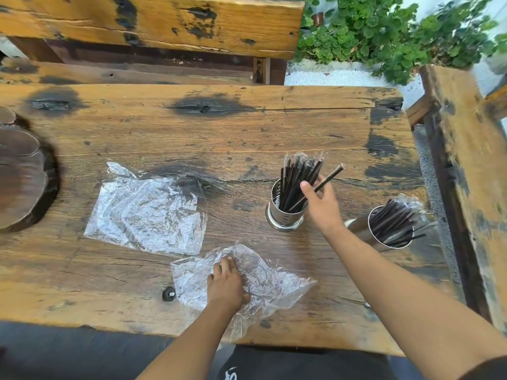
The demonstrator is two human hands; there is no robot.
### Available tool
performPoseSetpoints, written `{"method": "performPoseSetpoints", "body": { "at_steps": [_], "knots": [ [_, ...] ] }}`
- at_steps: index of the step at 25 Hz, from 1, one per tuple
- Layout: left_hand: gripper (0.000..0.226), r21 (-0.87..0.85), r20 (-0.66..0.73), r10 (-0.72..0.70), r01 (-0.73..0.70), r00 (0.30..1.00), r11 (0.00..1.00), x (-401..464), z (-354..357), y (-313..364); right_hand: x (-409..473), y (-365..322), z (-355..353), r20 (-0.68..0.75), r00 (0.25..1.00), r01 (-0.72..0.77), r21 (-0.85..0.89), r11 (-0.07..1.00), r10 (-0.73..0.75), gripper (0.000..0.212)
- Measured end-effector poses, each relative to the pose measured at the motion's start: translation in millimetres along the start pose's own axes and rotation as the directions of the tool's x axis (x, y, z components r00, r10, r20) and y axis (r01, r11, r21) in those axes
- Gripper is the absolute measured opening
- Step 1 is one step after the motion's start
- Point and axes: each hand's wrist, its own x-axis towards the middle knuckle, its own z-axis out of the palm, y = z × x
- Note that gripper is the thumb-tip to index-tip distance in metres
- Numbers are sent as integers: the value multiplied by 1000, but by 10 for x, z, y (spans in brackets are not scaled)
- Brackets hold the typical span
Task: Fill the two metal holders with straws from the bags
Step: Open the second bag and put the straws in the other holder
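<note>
Two shiny metal holders stand on the wooden table (pixel 192 133). The nearer-centre holder (pixel 284 222) is packed with wrapped black straws (pixel 297 171). My right hand (pixel 321 204) grips one black straw (pixel 329 178) at this holder's rim, its lower end inside the holder. The second holder (pixel 365 229) at the right also holds several black straws (pixel 395 222). My left hand (pixel 226 283) presses flat on a crumpled clear plastic bag (pixel 274 283) near the front edge. Another clear bag (pixel 148 215) lies flat to the left, with no straws visible in it.
A dark wooden slab (pixel 19 179) sits at the table's left edge. A wooden bench (pixel 153 20) runs behind the table and another bench (pixel 466 149) stands to the right. Green plants (pixel 384 31) grow at the back right.
</note>
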Motion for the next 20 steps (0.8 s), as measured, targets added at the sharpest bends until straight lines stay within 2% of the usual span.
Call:
{"method": "performPoseSetpoints", "body": {
  "at_steps": [2,4,6,9,11,14,16,17,20],
  "knots": [
    [118,-1,-19,17,-17,1000,1000,-26,14,-19,-54,-68,-4,-79,996,43,-6,999,-43,40],
    [118,-15,-27,34,-35,999,999,-51,27,-37,-57,-94,-10,-114,988,87,-140,986,-103,41],
    [118,-22,-35,47,-48,998,999,-62,37,-50,-41,-93,4,-40,992,99,-317,943,-117,34],
    [114,-29,-49,54,-56,997,998,-78,54,-62,-50,-150,-4,112,993,82,-472,878,-32,37],
    [106,-52,-75,46,-50,996,997,-100,74,-59,-96,-151,-57,115,993,60,-471,880,-6,45],
    [88,-99,-128,18,-31,992,995,-146,131,-32,-372,-37,-148,-41,999,-18,-406,914,1,54],
    [81,-123,-142,-14,-3,990,992,-218,187,21,-670,192,-142,-95,988,63,-467,882,-121,37],
    [78,-130,-140,-27,8,990,991,-245,222,54,-836,325,-94,-73,981,119,-504,855,-180,27],
    [61,-209,-114,-51,27,992,978,-318,289,240,-1275,730,114,151,928,364,-564,741,-341,19]
  ]
}}
